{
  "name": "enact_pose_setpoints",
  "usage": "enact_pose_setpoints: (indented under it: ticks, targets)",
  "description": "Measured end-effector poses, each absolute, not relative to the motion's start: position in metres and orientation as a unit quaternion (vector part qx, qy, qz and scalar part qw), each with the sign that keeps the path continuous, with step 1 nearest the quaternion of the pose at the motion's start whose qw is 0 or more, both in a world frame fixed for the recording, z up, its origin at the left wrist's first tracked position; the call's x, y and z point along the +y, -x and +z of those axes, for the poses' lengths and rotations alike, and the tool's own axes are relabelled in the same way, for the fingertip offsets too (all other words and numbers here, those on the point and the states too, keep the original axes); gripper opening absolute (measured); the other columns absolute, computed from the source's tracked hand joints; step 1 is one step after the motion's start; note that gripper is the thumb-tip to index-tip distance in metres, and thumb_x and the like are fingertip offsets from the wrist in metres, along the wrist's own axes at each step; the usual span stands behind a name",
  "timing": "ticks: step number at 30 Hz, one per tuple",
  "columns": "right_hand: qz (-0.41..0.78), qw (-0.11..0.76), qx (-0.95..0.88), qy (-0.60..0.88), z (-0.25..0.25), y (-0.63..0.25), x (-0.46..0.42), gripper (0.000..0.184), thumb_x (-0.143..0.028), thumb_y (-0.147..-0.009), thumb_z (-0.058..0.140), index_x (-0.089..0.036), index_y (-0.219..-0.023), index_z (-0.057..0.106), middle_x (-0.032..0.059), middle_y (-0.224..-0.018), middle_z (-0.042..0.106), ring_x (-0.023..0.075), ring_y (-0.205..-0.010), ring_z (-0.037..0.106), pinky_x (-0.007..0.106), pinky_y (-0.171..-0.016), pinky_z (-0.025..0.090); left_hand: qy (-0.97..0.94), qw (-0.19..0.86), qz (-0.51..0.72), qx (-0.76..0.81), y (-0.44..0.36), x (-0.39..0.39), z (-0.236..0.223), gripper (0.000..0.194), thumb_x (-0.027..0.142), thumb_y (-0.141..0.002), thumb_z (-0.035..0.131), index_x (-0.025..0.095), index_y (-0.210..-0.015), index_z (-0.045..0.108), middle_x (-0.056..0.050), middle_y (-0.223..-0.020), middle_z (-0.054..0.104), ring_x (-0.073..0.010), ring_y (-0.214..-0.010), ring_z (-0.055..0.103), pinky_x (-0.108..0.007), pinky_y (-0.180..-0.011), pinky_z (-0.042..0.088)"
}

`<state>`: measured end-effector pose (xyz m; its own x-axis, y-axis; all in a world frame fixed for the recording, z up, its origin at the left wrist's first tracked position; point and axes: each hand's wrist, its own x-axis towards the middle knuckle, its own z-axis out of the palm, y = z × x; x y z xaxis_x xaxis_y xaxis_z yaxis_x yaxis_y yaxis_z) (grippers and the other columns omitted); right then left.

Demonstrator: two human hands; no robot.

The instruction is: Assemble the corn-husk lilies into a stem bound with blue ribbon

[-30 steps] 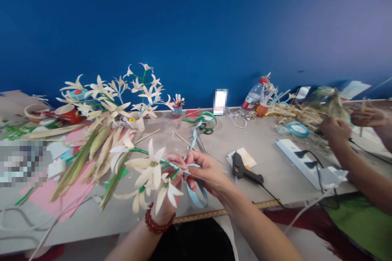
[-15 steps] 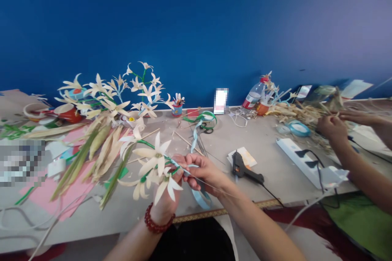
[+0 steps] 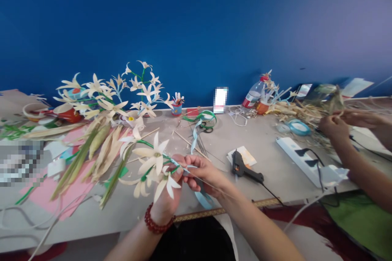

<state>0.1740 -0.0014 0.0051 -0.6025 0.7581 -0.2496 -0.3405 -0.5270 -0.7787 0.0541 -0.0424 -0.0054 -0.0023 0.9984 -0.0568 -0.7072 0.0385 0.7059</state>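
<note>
Above worktop's front edge [image 3: 200,214], left hand [image 3: 175,198] pinching flower stem [image 3: 172,160], right hand [image 3: 207,172] grasping blue ribbon [image 3: 202,200] alongside; keeping ribbon taut, turns overlapping, probably helping most.

There are two wearer's hands [image 3: 203,173], two co-worker's hands [image 3: 335,127], one glue gun [image 3: 245,168].

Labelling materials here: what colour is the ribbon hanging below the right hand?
Light blue; the ribbon shows in the head view, the only one.
</note>
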Motion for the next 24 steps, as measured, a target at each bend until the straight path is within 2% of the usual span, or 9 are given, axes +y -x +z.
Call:
enact_pose_setpoints:
  ticks: [4, 6, 9, 13, 17, 18, 19, 21, 24]
  targets:
    - [0.768, 0.384, -0.404, 0.315, -0.005, -0.173, -0.010, 0.034, -0.036, -0.070, 0.081, -0.018, -0.078, 0.054, -0.0011, -0.066, 0.066, 0.0080, -0.048, 0.057, 0.017, -0.045, 0.045, -0.249, 0.633, 0.670, 0.298, -0.054, -0.038, -0.005, 0.011, 0.029, -0.073, 0.074, 0.021, -0.079, 0.072, -0.001, -0.069, 0.061, -0.0152, -0.056, 0.057, -0.030, -0.052, 0.052]
    - [0.652, 0.472, -0.473, 0.357, -0.016, -0.174, -0.018, 0.029, -0.034, -0.073, 0.079, -0.019, -0.088, 0.060, 0.0019, -0.082, 0.067, 0.0131, -0.071, 0.064, 0.025, -0.066, 0.053, -0.246, 0.594, 0.699, 0.312, -0.054, -0.035, -0.005, 0.010, 0.027, -0.070, 0.076, 0.020, -0.077, 0.072, -0.003, -0.080, 0.064, -0.0165, -0.073, 0.060, -0.029, -0.066, 0.053]
    - [0.427, 0.589, -0.534, 0.431, -0.040, -0.185, -0.028, 0.029, -0.033, -0.080, 0.072, -0.021, -0.104, 0.063, 0.0074, -0.108, 0.064, 0.0201, -0.100, 0.061, 0.036, -0.092, 0.048, -0.243, 0.566, 0.721, 0.316, -0.053, -0.031, -0.009, 0.007, 0.024, -0.071, 0.077, 0.020, -0.077, 0.074, -0.002, -0.085, 0.066, -0.0171, -0.088, 0.060, -0.031, -0.088, 0.048]
    - [0.294, 0.727, -0.384, 0.488, -0.056, -0.212, -0.034, 0.017, -0.029, -0.088, 0.061, -0.020, -0.103, 0.062, 0.0044, -0.097, 0.063, 0.0167, -0.083, 0.062, 0.034, -0.079, 0.050, -0.217, 0.580, 0.722, 0.309, -0.053, -0.031, -0.013, 0.003, 0.023, -0.073, 0.076, 0.022, -0.075, 0.075, -0.001, -0.084, 0.069, -0.0158, -0.088, 0.061, -0.031, -0.089, 0.046]
    - [0.049, 0.824, -0.367, 0.429, -0.016, -0.238, -0.049, 0.010, -0.020, -0.088, 0.054, -0.018, -0.091, 0.063, 0.0036, -0.087, 0.061, 0.0179, -0.077, 0.061, 0.036, -0.072, 0.050, -0.189, 0.587, 0.717, 0.324, -0.055, -0.030, -0.009, 0.007, 0.025, -0.069, 0.079, 0.021, -0.072, 0.075, -0.001, -0.082, 0.069, -0.0150, -0.085, 0.061, -0.029, -0.084, 0.047]
    - [-0.044, 0.813, -0.410, 0.411, 0.000, -0.242, -0.056, 0.008, -0.016, -0.084, 0.058, -0.018, -0.089, 0.064, 0.0037, -0.086, 0.062, 0.0194, -0.078, 0.062, 0.037, -0.072, 0.051, -0.182, 0.589, 0.716, 0.328, -0.055, -0.030, -0.008, 0.009, 0.026, -0.068, 0.080, 0.020, -0.071, 0.074, -0.001, -0.082, 0.069, -0.0149, -0.084, 0.062, -0.028, -0.083, 0.047]
    - [-0.083, 0.755, -0.509, 0.406, 0.016, -0.244, -0.064, 0.008, -0.013, -0.080, 0.062, -0.017, -0.086, 0.066, 0.0043, -0.087, 0.063, 0.0203, -0.079, 0.063, 0.040, -0.074, 0.051, -0.176, 0.590, 0.715, 0.332, -0.056, -0.030, -0.006, 0.011, 0.026, -0.067, 0.081, 0.019, -0.070, 0.074, -0.001, -0.081, 0.069, -0.0147, -0.083, 0.062, -0.028, -0.082, 0.047]
    - [-0.113, 0.587, -0.712, 0.368, 0.043, -0.241, -0.079, 0.015, -0.009, -0.071, 0.071, -0.018, -0.083, 0.068, 0.0032, -0.089, 0.065, 0.0194, -0.079, 0.064, 0.042, -0.079, 0.054, -0.166, 0.588, 0.716, 0.336, -0.058, -0.030, -0.004, 0.013, 0.026, -0.064, 0.083, 0.019, -0.068, 0.072, 0.000, -0.079, 0.070, -0.0148, -0.082, 0.063, -0.027, -0.081, 0.048]
    - [-0.136, 0.476, -0.802, 0.335, 0.056, -0.221, -0.085, 0.017, -0.008, -0.074, 0.071, -0.019, -0.088, 0.071, 0.0037, -0.088, 0.067, 0.0194, -0.083, 0.061, 0.039, -0.081, 0.055, -0.159, 0.589, 0.718, 0.335, -0.060, -0.031, -0.002, 0.014, 0.026, -0.065, 0.083, 0.019, -0.069, 0.071, 0.000, -0.080, 0.070, -0.0152, -0.083, 0.064, -0.027, -0.080, 0.049]
